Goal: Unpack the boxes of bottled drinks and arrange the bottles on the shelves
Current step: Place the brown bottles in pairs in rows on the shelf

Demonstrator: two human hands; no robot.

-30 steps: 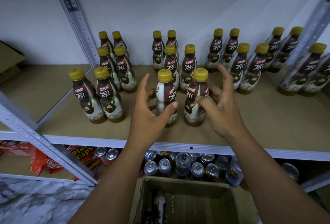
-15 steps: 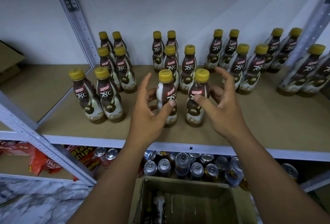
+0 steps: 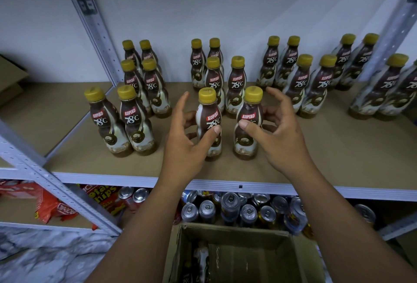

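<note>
Placing step, this one: a pair stood upright at the front of the shelf (image 3: 338,158), side by side, just apart. The left hand (image 3: 182,145) wrapped the left bottle (image 3: 208,120), thumb on the label, fingers (image 3: 180,108) curled behind, forefinger lifted. The right hand (image 3: 279,138) held the right bottle (image 3: 248,142) likewise. Both grips looked light. Next, I judged: let go cleanly, labels facing out, then down to the box (image 3: 232,233) for more.

The single wide-angle camera rode on my head, facing forward and down. It looked from close in onto the shelf (image 3: 338,151) straight ahead of me, with the open box (image 3: 234,231) almost beneath it at the bottom edge.
</note>
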